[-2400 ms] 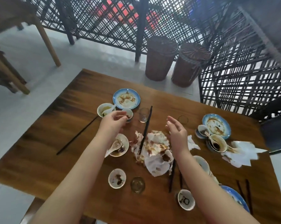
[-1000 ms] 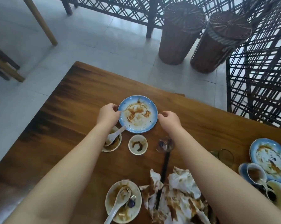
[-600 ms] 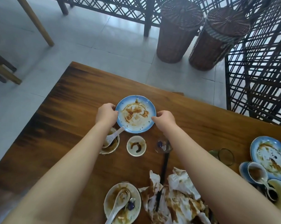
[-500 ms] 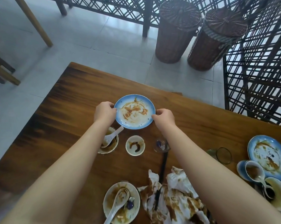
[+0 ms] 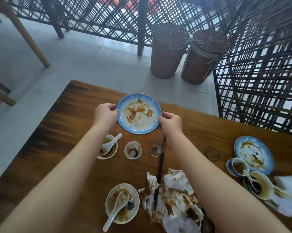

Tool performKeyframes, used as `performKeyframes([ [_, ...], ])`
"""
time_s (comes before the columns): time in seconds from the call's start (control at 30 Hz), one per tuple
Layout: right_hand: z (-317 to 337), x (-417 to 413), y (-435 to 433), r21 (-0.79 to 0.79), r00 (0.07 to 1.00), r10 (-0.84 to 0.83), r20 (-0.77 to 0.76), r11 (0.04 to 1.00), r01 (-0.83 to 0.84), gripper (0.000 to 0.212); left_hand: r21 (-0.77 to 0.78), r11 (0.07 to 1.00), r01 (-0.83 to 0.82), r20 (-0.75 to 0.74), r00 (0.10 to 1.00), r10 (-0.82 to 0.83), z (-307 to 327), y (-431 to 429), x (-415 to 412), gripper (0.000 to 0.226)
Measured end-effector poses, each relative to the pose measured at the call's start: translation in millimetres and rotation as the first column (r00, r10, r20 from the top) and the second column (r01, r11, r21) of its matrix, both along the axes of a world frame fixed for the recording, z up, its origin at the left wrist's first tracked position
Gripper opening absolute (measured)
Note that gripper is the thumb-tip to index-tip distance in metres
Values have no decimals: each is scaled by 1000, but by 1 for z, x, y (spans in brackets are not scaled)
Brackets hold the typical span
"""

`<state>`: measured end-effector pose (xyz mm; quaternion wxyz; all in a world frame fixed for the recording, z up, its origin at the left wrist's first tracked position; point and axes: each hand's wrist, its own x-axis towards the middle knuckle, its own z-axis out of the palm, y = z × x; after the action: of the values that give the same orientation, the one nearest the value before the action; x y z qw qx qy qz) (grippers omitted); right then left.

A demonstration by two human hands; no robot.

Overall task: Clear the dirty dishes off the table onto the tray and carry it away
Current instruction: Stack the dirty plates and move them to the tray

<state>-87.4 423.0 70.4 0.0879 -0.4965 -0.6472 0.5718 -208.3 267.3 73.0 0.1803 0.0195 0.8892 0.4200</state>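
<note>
A blue-rimmed plate smeared with brown sauce is lifted above the far side of the wooden table. My left hand grips its left rim and my right hand grips its right rim. Below it on the table stand a small bowl with a white spoon, a tiny sauce dish and a small glass. Nearer to me lie a dirty bowl with a spoon and a heap of stained napkins. No tray is in view.
A black chopstick lies across the napkins. At the right sit another blue plate, stacked bowls, a glass and white napkins. Two wicker stools and a lattice screen stand beyond the table.
Both hands closed on the blue plate's rim and lifted it off the table; it now sits higher and larger in view. The other dishes stayed put.
</note>
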Motion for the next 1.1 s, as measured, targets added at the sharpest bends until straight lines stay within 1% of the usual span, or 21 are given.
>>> performKeyframes([
  [0.13, 20, 16, -1, -7, 999, -16, -48, 1000, 16, 36, 8, 1000, 18, -30, 999, -17, 24, -2, 13, 33],
  [0.33, 51, 49, -13, 37, 995, -32, -100, 999, 36, 35, 47, 999, 20, -52, 998, -18, 66, -15, 51, 33],
  [0.5, 76, 85, -26, 19, 987, -23, -157, 999, 27, 34, 80, 996, 35, -83, 996, -29, 97, -29, 86, 33],
  [0.73, 100, 156, -23, -39, 975, -27, -221, 999, 19, 32, 193, 979, 57, -26, 998, -52, 113, -29, 147, 29],
  [0.9, 107, 200, -10, -77, 959, -73, -273, 996, 54, 35, 250, 965, 84, -9, 996, -84, 125, -16, 189, 28],
  [1.0, 109, 227, 0, -94, 949, -82, -303, 994, 55, 32, 276, 957, 92, -13, 996, -92, 132, -5, 216, 25],
  [1.1, 108, 257, 12, -119, 940, -90, -330, 991, 53, 31, 313, 946, 82, 19, 996, -93, 135, 5, 240, 24],
])
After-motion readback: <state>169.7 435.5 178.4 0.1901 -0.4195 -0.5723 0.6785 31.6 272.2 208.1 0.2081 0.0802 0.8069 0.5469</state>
